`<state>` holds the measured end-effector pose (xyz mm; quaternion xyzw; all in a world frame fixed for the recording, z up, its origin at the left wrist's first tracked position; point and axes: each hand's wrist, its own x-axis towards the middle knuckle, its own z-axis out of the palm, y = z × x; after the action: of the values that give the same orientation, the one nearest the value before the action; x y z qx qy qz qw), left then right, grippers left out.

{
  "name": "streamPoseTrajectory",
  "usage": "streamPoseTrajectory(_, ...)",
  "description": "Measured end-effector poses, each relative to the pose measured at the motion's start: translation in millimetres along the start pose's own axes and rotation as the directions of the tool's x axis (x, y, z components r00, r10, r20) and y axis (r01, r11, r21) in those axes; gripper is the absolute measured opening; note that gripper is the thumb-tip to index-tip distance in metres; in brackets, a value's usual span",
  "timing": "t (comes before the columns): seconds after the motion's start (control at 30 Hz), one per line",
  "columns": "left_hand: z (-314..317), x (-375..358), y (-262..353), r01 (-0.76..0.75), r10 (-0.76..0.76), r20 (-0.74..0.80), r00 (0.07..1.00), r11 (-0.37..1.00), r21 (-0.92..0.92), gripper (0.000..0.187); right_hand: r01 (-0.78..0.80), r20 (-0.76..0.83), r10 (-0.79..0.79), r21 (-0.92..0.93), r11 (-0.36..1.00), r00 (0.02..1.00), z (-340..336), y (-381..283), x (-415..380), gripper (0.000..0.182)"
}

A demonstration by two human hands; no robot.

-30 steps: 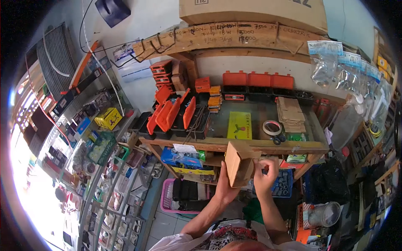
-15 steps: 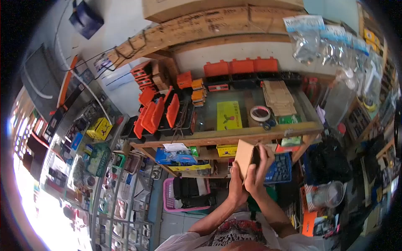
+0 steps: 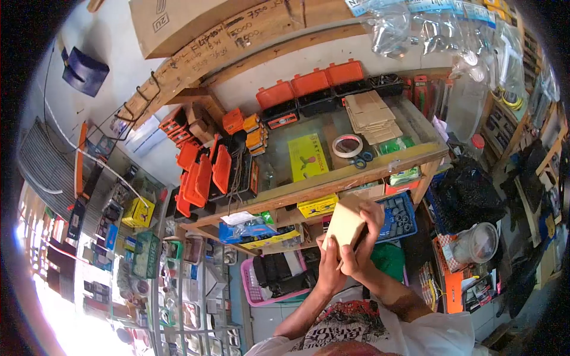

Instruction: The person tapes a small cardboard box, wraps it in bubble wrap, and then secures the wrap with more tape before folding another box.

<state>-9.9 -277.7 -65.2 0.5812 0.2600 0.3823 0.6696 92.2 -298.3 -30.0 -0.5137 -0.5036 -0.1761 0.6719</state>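
Observation:
A small brown cardboard box (image 3: 345,222) is held up in front of my chest, tilted. My left hand (image 3: 330,264) grips its lower end, with the thumb lying along the near side. My right hand (image 3: 367,237) wraps round the right side, fingers curled over the upper edge. The far side of the box is hidden. Beyond the hands, on the glass-topped table, are a stack of flattened cardboard pieces (image 3: 373,115), a roll of tape (image 3: 347,146) and scissors with dark handles (image 3: 361,159).
Orange-lidded black cases (image 3: 199,181) stand open on the table's left, near a yellow-green box (image 3: 307,157). A wooden edge (image 3: 309,187) fronts the table. Below are a pink basket (image 3: 255,279) and a blue crate (image 3: 399,216). Glass shelving (image 3: 157,285) rises at left.
The view has shifted and tilted. The cardboard box has turned so that its broad face shows more, and its dark side opening is no longer visible. Both hands still grip it.

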Motion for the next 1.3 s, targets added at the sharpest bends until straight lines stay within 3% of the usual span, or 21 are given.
streamPoseTrajectory(0.13, -13.4, -5.1, -17.7, 0.021, -0.025, -0.056, 0.998, 0.997, -0.076, 0.04, 0.044, -0.21, 0.002, 0.213, 0.976, 0.978, 13.8, 9.0, -18.0, 0.069)
streamPoseTrajectory(0.17, -11.9, -7.5, -9.7, -0.054, 0.06, -0.074, 0.995, 0.995, 0.078, 0.039, 0.021, -0.223, 0.028, 0.214, 0.977, 0.974, 16.0, 13.0, -27.2, 0.074)
streamPoseTrajectory(0.27, -13.3, -7.6, 0.2, -0.064, 0.073, -0.045, 0.996, 0.983, 0.173, 0.044, -0.018, -0.32, 0.071, 0.164, 0.986, 0.945, 25.4, 3.7, -25.6, 0.073)
streamPoseTrajectory(0.3, -14.7, -5.7, -1.4, -0.015, 0.015, -0.026, 1.0, 1.0, 0.028, 0.035, -0.032, -0.328, 0.069, 0.115, 0.993, 0.942, 25.1, 3.3, -24.8, 0.072)
streamPoseTrajectory(0.33, -17.5, -1.5, -1.7, -0.037, 0.036, 0.007, 0.999, 0.997, 0.063, 0.036, -0.047, -0.335, 0.066, 0.066, 0.997, 0.94, 24.9, 2.9, -24.0, 0.071)
streamPoseTrajectory(0.4, -22.2, 5.7, -0.6, -0.08, 0.071, 0.072, 0.995, 0.988, 0.133, 0.037, -0.124, -0.403, 0.297, 0.402, 0.907, 0.866, 33.3, 10.1, -30.4, 0.086)
streamPoseTrajectory(0.43, -18.6, 8.9, 0.0, -0.024, 0.023, 0.043, 0.999, 0.999, 0.026, 0.043, -0.127, -0.373, 0.241, 0.306, 0.944, 0.896, 33.1, 10.9, -30.4, 0.077)
streamPoseTrajectory(0.47, -20.9, 15.8, 0.3, -0.095, 0.086, 0.062, 0.994, 0.983, 0.155, 0.046, -0.117, -0.341, 0.184, 0.207, 0.971, 0.922, 33.0, 11.8, -30.3, 0.07)
streamPoseTrajectory(0.53, -29.9, 36.4, 5.0, -0.238, 0.201, 0.132, 0.971, 0.886, 0.397, 0.052, -0.127, -0.349, 0.223, 0.277, 0.952, 0.91, 44.5, 23.7, -30.7, 0.061)
streamPoseTrajectory(0.57, -33.1, 45.8, 15.7, -0.262, 0.222, 0.14, 0.965, 0.831, 0.491, 0.055, -0.153, -0.336, 0.301, 0.401, 0.903, 0.893, 52.5, 27.8, -24.4, 0.06)
streamPoseTrajectory(0.6, -41.3, 66.1, 20.5, -0.429, 0.374, 0.216, 0.902, 0.709, 0.56, 0.057, -0.181, -0.312, 0.39, 0.531, 0.828, 0.866, 61.9, 32.2, -15.1, 0.06)
streamPoseTrajectory(0.67, -46.9, 96.3, 53.2, -0.258, 0.263, 0.101, 0.96, 0.675, 0.691, 0.057, -0.298, -0.208, 0.606, 0.721, 0.625, 0.767, 79.2, 36.0, 13.8, 0.06)
streamPoseTrajectory(0.73, -74.5, 138.1, 63.7, -0.475, 0.461, 0.318, 0.828, 0.276, 0.836, 0.056, -0.412, -0.14, 0.727, 0.745, 0.525, 0.672, 104.5, 54.8, 41.1, 0.055)
streamPoseTrajectory(0.77, -85.2, 157.9, 72.4, -0.473, 0.447, 0.31, 0.839, 0.318, 0.822, 0.056, -0.468, -0.123, 0.743, 0.706, 0.531, 0.658, 114.2, 65.9, 56.9, 0.052)
streamPoseTrajectory(0.83, -104.2, 189.2, 84.6, -0.463, 0.42, 0.292, 0.859, 0.398, 0.792, 0.058, -0.527, 0.007, 0.823, 0.771, 0.357, 0.568, 138.2, 100.8, 69.2, 0.05)
streamPoseTrajectory(0.9, -123.9, 204.3, 76.4, -0.42, 0.389, 0.27, 0.881, 0.379, 0.824, 0.058, -0.609, 0.139, 0.877, 0.768, 0.197, 0.459, 141.0, 100.9, 90.6, 0.052)
streamPoseTrajectory(0.97, -149.3, 219.4, 52.3, -0.44, 0.391, 0.312, 0.866, 0.297, 0.848, 0.058, -0.71, 0.225, 0.831, 0.656, 0.257, 0.508, 136.7, 110.8, 93.5, 0.053)
streamPoseTrajectory(1.03, -154.8, 220.1, 44.8, -0.438, 0.379, 0.292, 0.878, 0.392, 0.809, 0.055, -0.803, 0.297, 0.806, 0.499, 0.325, 0.511, 129.9, 129.8, 98.8, 0.055)
streamPoseTrajectory(1.07, -158.3, 219.5, 41.2, -0.43, 0.364, 0.28, 0.888, 0.444, 0.786, 0.054, -0.837, 0.32, 0.828, 0.469, 0.283, 0.46, 127.3, 139.0, 99.9, 0.055)
streamPoseTrajectory(1.17, -157.8, 220.1, 52.9, -0.439, 0.318, 0.317, 0.894, 0.477, 0.761, 0.05, -0.744, 0.469, 0.582, 0.35, 0.569, 0.665, 109.8, 151.0, 110.7, 0.046)
streamPoseTrajectory(1.3, -160.8, 227.1, 52.5, -0.403, 0.284, 0.29, 0.914, 0.554, 0.728, 0.05, -0.455, 0.651, 0.238, 0.185, 0.871, 0.72, 100.7, 157.4, 133.2, 0.051)
